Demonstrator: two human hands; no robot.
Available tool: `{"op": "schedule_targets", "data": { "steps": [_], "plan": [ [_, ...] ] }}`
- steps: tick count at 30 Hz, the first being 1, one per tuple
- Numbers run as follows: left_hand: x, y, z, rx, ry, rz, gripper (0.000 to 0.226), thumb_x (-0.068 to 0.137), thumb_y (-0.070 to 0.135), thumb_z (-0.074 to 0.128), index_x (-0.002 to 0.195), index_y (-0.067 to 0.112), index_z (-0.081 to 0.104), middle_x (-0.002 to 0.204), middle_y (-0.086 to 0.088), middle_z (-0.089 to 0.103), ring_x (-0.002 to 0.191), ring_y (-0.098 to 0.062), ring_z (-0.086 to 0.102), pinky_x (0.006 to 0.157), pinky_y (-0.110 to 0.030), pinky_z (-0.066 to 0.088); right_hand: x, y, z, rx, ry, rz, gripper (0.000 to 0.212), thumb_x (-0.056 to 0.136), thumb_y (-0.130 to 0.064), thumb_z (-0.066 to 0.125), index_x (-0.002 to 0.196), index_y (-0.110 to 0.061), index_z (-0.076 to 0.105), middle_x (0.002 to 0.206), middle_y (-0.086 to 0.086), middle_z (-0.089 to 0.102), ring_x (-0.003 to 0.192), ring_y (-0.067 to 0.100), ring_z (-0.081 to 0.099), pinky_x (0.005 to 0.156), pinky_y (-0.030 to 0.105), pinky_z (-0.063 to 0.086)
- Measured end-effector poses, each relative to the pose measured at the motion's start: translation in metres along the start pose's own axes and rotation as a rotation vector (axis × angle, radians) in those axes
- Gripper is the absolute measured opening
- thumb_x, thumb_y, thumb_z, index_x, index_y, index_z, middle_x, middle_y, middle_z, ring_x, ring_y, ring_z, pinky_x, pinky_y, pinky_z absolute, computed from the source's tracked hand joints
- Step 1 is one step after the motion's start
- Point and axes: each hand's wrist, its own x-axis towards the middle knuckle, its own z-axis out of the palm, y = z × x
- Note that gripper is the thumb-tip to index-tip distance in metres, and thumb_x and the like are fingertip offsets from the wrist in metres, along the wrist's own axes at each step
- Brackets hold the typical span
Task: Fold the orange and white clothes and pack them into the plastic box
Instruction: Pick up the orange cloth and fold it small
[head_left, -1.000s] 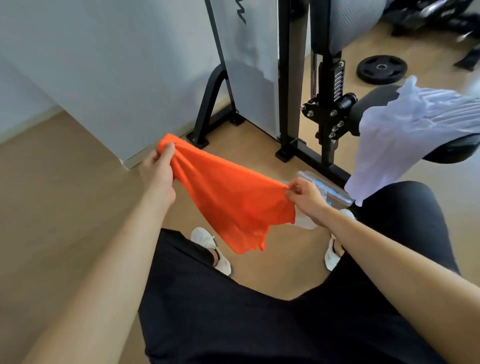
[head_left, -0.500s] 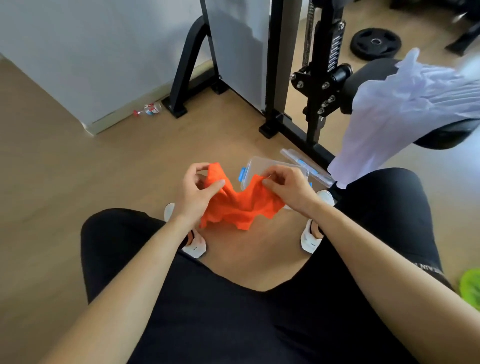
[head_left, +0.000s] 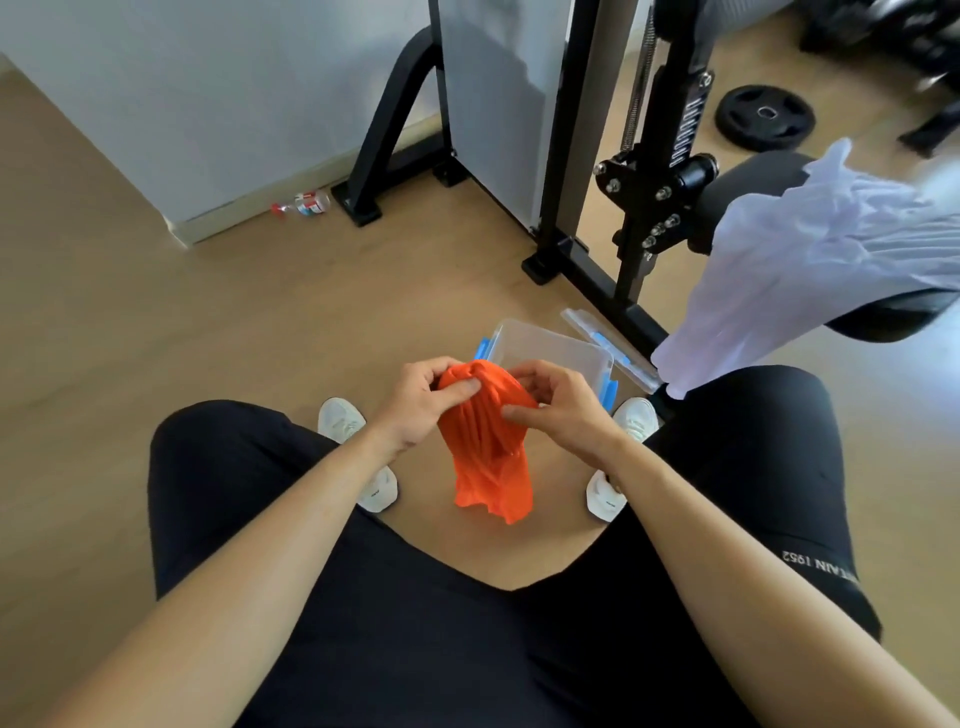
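Note:
The orange cloth (head_left: 488, 457) hangs bunched between my knees, its lower end loose above the floor. My left hand (head_left: 423, 402) pinches its top left, and my right hand (head_left: 558, 408) grips its top right; both hands sit close together. Just beyond them on the floor stands the clear plastic box (head_left: 550, 351) with blue clips, open and partly hidden by my hands. Its lid (head_left: 610, 345) lies to the right of it. The white cloth (head_left: 810, 260) is draped over a black padded seat at the right.
A black gym machine frame (head_left: 623, 208) stands behind the box. A weight plate (head_left: 763, 117) lies on the floor far right, and a small bottle (head_left: 306, 202) lies by the wall. My white shoes (head_left: 358, 447) flank the hanging cloth.
The orange cloth went from spread wide to bunched into a narrow hanging bundle. My hands came together and moved down, closer to the box.

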Motion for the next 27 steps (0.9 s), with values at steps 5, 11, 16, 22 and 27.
{"op": "schedule_targets", "data": {
  "steps": [5, 11, 16, 22, 27],
  "plan": [
    [0.003, 0.001, -0.004, -0.158, 0.093, -0.059, 0.012, 0.092, 0.013, 0.069, 0.095, 0.002, 0.070, 0.083, -0.008, 0.062, 0.078, -0.014, 0.057, 0.075, -0.025, 0.045, 0.001, 0.009, -0.001, 0.113, 0.111, 0.143, 0.019, 0.087, -0.010, 0.076, 0.095, 0.007, 0.070, 0.085, 0.017, 0.068, 0.079, 0.021, 0.061, 0.081, 0.040, 0.055],
    [0.010, -0.003, -0.014, -0.216, 0.231, -0.094, 0.025, 0.093, 0.004, 0.064, 0.117, 0.008, 0.068, 0.104, -0.003, 0.070, 0.103, -0.016, 0.064, 0.099, -0.032, 0.049, -0.008, -0.006, -0.019, 0.266, 0.379, 0.113, 0.017, 0.092, -0.021, 0.073, 0.095, -0.005, 0.076, 0.095, 0.023, 0.074, 0.079, 0.030, 0.070, 0.086, 0.047, 0.059],
    [0.010, -0.004, -0.016, -0.164, 0.253, -0.119, 0.017, 0.084, 0.006, 0.075, 0.095, 0.014, 0.064, 0.085, -0.007, 0.069, 0.082, -0.019, 0.063, 0.080, -0.038, 0.052, -0.008, -0.006, -0.025, 0.023, 0.532, 0.013, 0.012, 0.084, -0.028, 0.077, 0.080, -0.017, 0.075, 0.075, 0.010, 0.069, 0.069, 0.017, 0.058, 0.069, 0.049, 0.055],
    [0.005, 0.001, -0.006, -0.135, 0.223, -0.089, 0.023, 0.078, 0.011, 0.083, 0.077, 0.012, 0.060, 0.073, -0.008, 0.064, 0.070, -0.019, 0.060, 0.068, -0.035, 0.054, -0.006, -0.017, 0.001, 0.085, 0.464, 0.009, 0.007, 0.087, -0.015, 0.077, 0.082, -0.011, 0.076, 0.066, 0.002, 0.063, 0.063, 0.008, 0.055, 0.062, 0.033, 0.050],
    [0.001, 0.009, 0.007, -0.276, 0.118, -0.127, 0.010, 0.082, 0.010, 0.079, 0.085, 0.010, 0.068, 0.079, -0.009, 0.069, 0.074, -0.017, 0.068, 0.078, -0.038, 0.060, -0.008, -0.019, 0.022, 0.137, 0.290, -0.052, 0.006, 0.091, -0.015, 0.072, 0.090, -0.012, 0.078, 0.078, 0.009, 0.075, 0.070, 0.011, 0.065, 0.070, 0.036, 0.056]
  ]
}}
